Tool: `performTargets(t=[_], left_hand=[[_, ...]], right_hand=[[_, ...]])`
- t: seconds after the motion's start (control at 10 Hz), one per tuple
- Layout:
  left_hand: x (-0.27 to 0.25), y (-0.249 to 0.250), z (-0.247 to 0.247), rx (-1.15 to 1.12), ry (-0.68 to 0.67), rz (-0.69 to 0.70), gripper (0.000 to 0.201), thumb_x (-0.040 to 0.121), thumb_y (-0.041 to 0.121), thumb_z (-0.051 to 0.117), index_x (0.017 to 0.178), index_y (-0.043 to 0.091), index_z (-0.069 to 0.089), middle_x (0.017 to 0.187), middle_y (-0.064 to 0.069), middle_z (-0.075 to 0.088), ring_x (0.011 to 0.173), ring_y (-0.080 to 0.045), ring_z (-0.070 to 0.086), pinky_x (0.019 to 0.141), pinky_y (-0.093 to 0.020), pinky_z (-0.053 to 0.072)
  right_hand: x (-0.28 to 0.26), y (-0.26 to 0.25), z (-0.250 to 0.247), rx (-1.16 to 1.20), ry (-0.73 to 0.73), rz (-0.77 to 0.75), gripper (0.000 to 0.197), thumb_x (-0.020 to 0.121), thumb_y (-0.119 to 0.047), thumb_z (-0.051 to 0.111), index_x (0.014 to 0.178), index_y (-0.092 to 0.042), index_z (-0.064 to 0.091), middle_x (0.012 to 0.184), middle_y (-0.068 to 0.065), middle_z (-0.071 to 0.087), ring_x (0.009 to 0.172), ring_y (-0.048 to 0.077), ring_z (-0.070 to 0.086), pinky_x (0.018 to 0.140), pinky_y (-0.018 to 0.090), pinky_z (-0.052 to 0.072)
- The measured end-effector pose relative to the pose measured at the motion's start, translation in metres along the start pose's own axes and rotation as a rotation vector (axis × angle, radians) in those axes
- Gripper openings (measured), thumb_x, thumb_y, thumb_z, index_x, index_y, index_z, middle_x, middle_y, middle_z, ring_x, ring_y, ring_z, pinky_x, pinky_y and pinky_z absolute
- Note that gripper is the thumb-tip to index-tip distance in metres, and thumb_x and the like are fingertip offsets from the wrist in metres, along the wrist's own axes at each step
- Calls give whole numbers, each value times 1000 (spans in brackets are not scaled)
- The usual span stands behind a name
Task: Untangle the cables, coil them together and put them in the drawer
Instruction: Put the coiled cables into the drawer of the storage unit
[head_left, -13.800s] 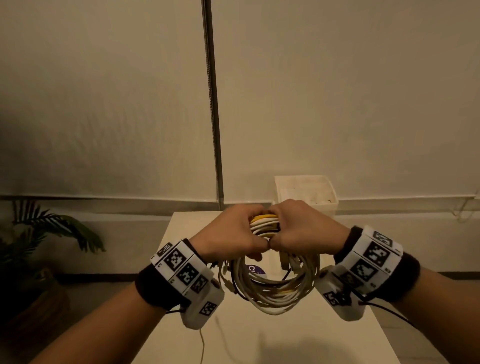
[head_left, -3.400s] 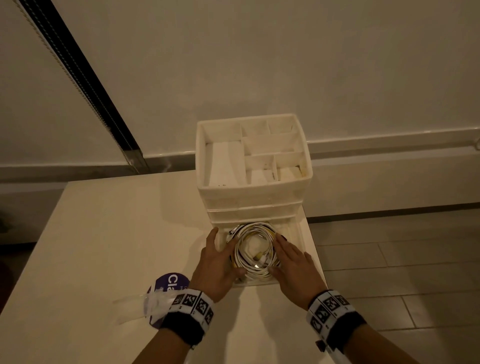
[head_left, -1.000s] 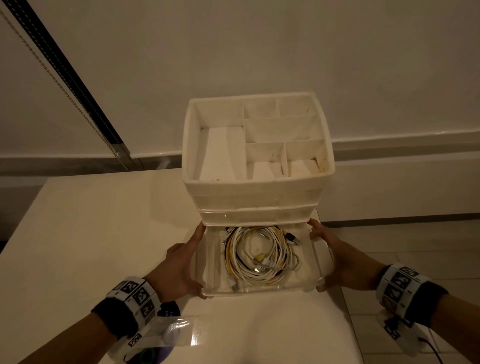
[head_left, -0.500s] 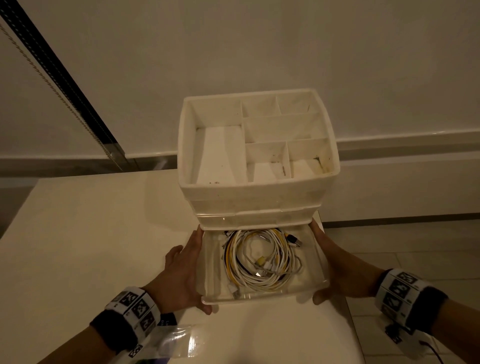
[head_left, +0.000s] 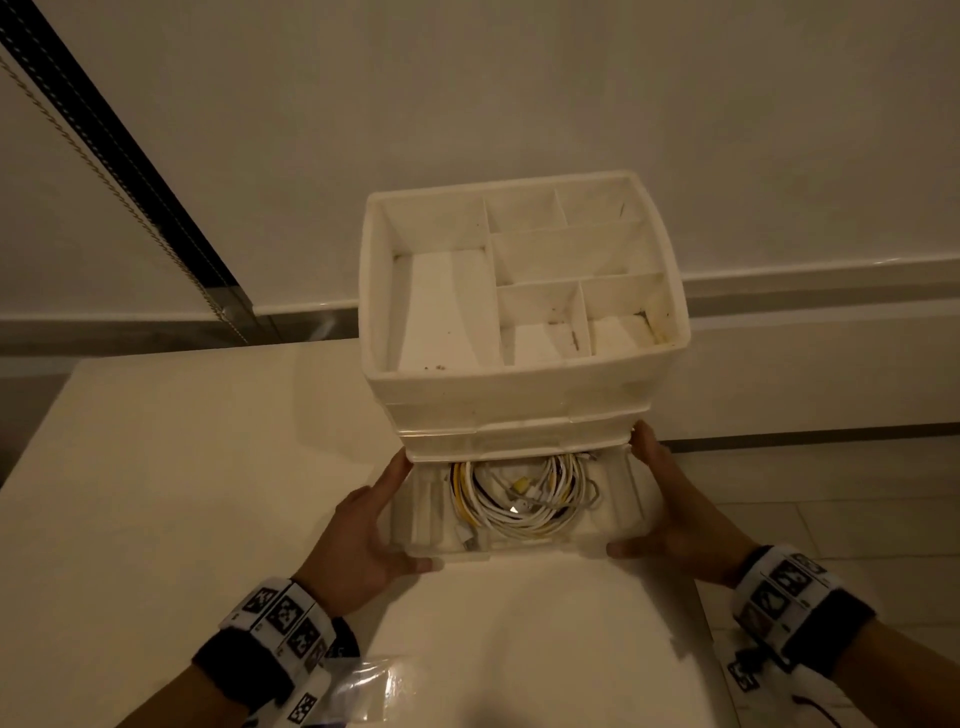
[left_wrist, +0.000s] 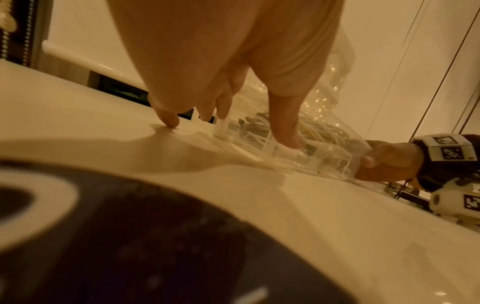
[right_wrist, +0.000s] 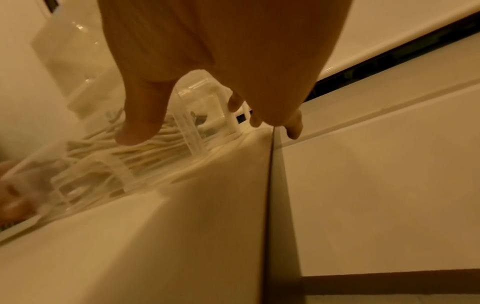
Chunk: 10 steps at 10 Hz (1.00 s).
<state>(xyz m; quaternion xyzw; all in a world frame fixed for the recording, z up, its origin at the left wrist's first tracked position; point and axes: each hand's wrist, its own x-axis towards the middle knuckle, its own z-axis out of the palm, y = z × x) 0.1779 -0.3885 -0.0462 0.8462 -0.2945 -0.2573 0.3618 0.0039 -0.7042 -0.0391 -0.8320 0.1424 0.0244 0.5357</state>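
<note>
Both hands, the left hand (head_left: 363, 530) and right hand (head_left: 675, 519), are grasping the clear drawer (head_left: 621, 480) holding the coiled cables (head_left: 524, 493), fingers (left_wrist: 285, 125) curled round its corners; next, an even, straight push into the white organizer (head_left: 519, 395).

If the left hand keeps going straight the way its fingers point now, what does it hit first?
Probably the white organizer body: the left hand lies along the clear drawer, fingertips nearly at the housing. Depth is unclear; it might slip past alongside.

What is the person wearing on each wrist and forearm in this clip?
Both forearms are bare, no sleeves. Each wrist carries a black cuff with a white band of black square tag markers: left band, right band. A white tagged camera unit hangs under the right wrist, with a thin black cable.
</note>
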Motion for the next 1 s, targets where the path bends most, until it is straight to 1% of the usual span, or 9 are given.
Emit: performTargets(t=[0.1, 0.2, 0.3, 0.4, 0.5, 0.6, 0.7, 0.8, 1.0], left_hand=[[4, 6, 1, -33, 17, 9, 120, 56, 38, 93, 141, 61, 11, 123, 57, 38, 117, 28, 36, 94, 1, 28], [7, 9, 1, -53, 118, -48, 104, 62, 20, 91, 137, 56, 28, 114, 55, 46, 108, 28, 44, 86, 8, 28], [13, 11, 4, -64, 253, -112, 81, 68, 15, 87, 133, 45, 49, 119, 27, 61, 113, 6, 54, 90, 1, 33], [21, 16, 6, -72, 350, -155, 60, 69, 14, 86, 123, 31, 63, 106, 17, 69, 99, -3, 63, 90, -14, 43], [28, 16, 7, -70, 376, -199, 46, 69, 19, 86, 111, 28, 68, 97, 14, 72, 92, -3, 64, 87, -12, 42], [35, 19, 9, -49, 385, -239, 27, 75, 22, 83, 93, 31, 65, 89, 12, 73, 92, -7, 64, 76, 5, 30], [41, 23, 6, -50, 410, -252, 17, 79, 20, 80, 86, 24, 66, 80, 6, 72, 77, -4, 62, 65, 7, 30], [44, 23, 6, -29, 408, -245, 16, 78, 18, 80, 87, 16, 67, 78, 2, 72, 70, -6, 62, 60, 2, 36], [43, 25, 6, -63, 429, -253, 14, 80, 14, 78, 90, 12, 68, 77, 2, 71, 77, -15, 66, 59, -3, 37]], right_hand=[[9, 5, -6, -64, 24, 47, 123, 51, -20, 94, 144, -40, 17, 131, -32, 27, 121, -3, 34, 106, 20, 29], [13, 5, -3, -85, 107, 45, 108, 54, -16, 93, 136, -37, 26, 129, -17, 36, 119, 3, 37, 103, 25, 32], [18, 7, 4, -66, 184, 52, 101, 59, -19, 91, 141, -26, 33, 135, -11, 43, 122, 9, 43, 99, 27, 34], [25, 10, 7, -65, 258, 53, 90, 63, -22, 88, 138, -21, 40, 131, -8, 54, 118, 12, 50, 95, 28, 39], [31, 8, 9, -69, 336, 68, 72, 66, -19, 86, 128, -23, 49, 116, -13, 62, 108, 10, 57, 84, 16, 40], [37, 3, 12, -55, 408, 93, 67, 67, -14, 86, 124, -22, 53, 110, -13, 63, 103, 8, 60, 80, 12, 40], [40, 0, 15, -48, 446, 105, 63, 70, -12, 84, 125, -19, 54, 111, -8, 63, 101, 10, 60, 81, 15, 41], [41, -2, 17, -31, 465, 119, 58, 71, -11, 83, 122, -19, 55, 111, -5, 65, 99, 12, 62, 82, 17, 43], [39, -7, 21, 49, 488, 113, 51, 75, -10, 80, 117, -24, 55, 109, -7, 64, 100, 13, 63, 86, 25, 48]])
